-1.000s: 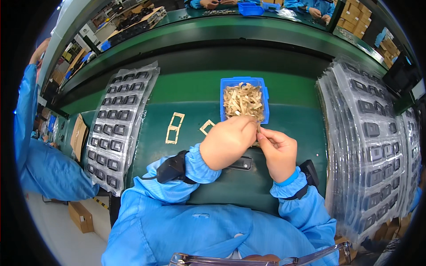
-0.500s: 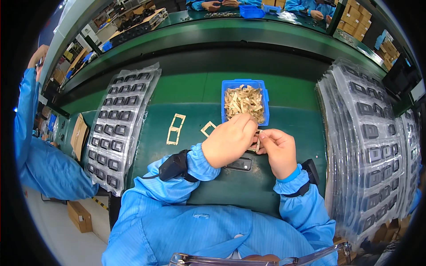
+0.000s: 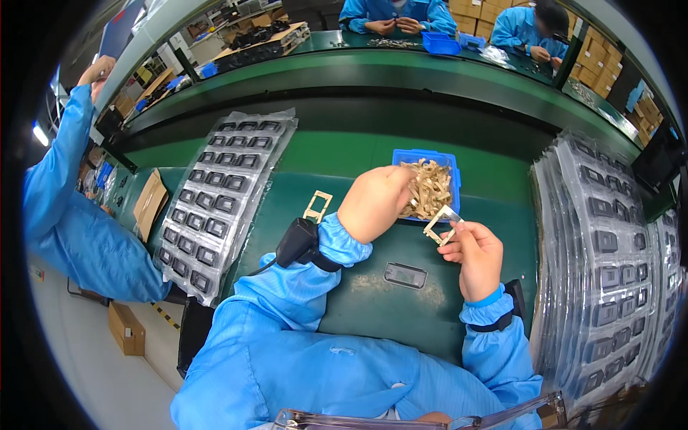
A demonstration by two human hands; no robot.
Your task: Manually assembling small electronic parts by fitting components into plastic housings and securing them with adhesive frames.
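Frame: a pale, thin rectangular frame (image 3: pixel 432 237), held tilted above the desk (image 3: pixel 373 315), just below the blue box.
Right hand: this hand (image 3: pixel 476 259) pinches the frame's side between thumb and fingers.
Left hand: this hand (image 3: pixel 374 204) reaches over the box's left edge, fingers bent at the strips; whether it grips one, I cannot tell.
Blue box: the open box (image 3: pixel 456 188) is heaped with tan strips (image 3: pixel 432 183).
Dark plate: a small rectangular plate (image 3: pixel 405 275) lies flat between the forearms.
Second frame: another pale frame (image 3: pixel 312 216) lies beyond the left wrist.
Trays: clear trays with black parts, one at left (image 3: pixel 222 193), a stack at right (image 3: pixel 602 279).
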